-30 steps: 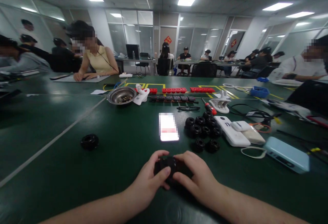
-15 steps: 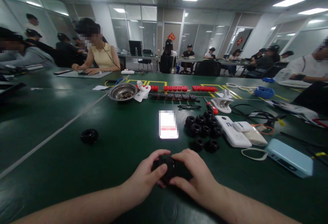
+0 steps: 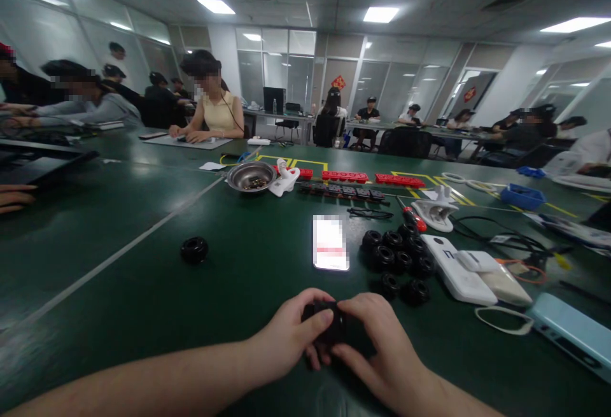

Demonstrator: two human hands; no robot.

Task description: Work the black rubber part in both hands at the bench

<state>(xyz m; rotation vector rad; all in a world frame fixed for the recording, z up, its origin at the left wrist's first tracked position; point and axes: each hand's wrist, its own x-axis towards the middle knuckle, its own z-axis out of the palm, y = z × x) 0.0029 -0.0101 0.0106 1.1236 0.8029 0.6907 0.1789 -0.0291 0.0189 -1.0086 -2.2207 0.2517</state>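
Note:
Near the table's front edge, my left hand grips a black toy wheel, thumb pressed across its face. My right hand holds the same wheel from the other side, fingertips at its top edge and thumb below. Fingers hide much of the wheel. Several similar black wheels stand in a cluster ahead and to the right. Another loose wheel lies alone on the left. A phone with a lit screen lies just beyond my hands.
Farther back are a metal bowl of small parts, red strips, a black strip assembly and a red screwdriver. On the right lie a white device, a light blue box and cables. Co-workers sit around.
The view has turned a little left and up, so the table things appear shifted right and lower. Both hands keep hold of the black wheel.

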